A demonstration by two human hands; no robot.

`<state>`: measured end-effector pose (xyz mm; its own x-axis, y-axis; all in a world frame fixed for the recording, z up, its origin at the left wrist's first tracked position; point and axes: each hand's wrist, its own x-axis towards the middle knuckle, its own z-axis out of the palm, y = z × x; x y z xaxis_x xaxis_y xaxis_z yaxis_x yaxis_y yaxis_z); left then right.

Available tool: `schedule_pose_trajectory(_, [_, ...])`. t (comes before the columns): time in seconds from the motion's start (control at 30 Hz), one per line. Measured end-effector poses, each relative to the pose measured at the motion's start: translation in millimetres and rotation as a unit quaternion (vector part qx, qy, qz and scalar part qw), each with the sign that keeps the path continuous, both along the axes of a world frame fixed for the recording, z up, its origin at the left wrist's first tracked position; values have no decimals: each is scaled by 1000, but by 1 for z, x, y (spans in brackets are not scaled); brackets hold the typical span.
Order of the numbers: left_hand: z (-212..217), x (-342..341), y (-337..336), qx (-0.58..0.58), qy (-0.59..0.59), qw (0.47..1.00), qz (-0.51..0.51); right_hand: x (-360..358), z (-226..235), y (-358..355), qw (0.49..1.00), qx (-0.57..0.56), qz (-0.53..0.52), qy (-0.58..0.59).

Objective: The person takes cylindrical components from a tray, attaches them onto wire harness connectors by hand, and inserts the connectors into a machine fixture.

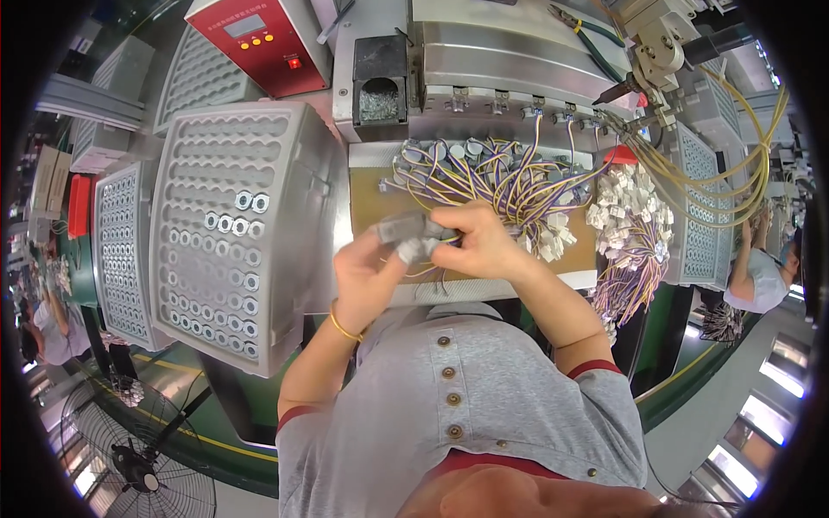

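My two hands meet over the front left of a brown work board [367, 194]. My left hand [376, 263], its fingertips wrapped in grey and white covers, is smeared by motion; thumb and fingers come together around something small they hide. Thumb and forefinger of my right hand [475, 237] pinch purple and yellow wires [450, 243] right beside the left fingertips. Just beyond lies a heap of wired parts [501, 177], with round grey metal ends at the far side and white plugs toward me.
On the left stands a grey moulded tray [298, 198] with rows of metal rings. Behind are a red control box [263, 43], a black holder [380, 86], a metal fixture [509, 65] and green-handled pliers [596, 39]. A bundle of white plugs [630, 207] hangs at right.
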<state>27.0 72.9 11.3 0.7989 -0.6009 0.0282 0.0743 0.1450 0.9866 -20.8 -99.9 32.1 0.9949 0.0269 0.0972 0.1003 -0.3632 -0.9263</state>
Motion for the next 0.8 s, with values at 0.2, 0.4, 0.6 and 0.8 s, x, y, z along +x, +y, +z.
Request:
schedule_pose_trajectory(0.2, [-4,12,-12,-91,249,964,36,4,-3,12,986,116,-59,106])
schedule_pose_trajectory(0.4, [-1,13,-18,-142,279,949,-24,9,-5,3,968,214,-53,119])
schedule_pose_trajectory(0.6, [-50,-9,-26,87,90,989,-77,31,-13,-21,895,263,-358,41])
schedule_pose_trajectory(0.8, [-50,-7,-28,196,-334,921,-50,52,-24,-21,859,306,-411,-16])
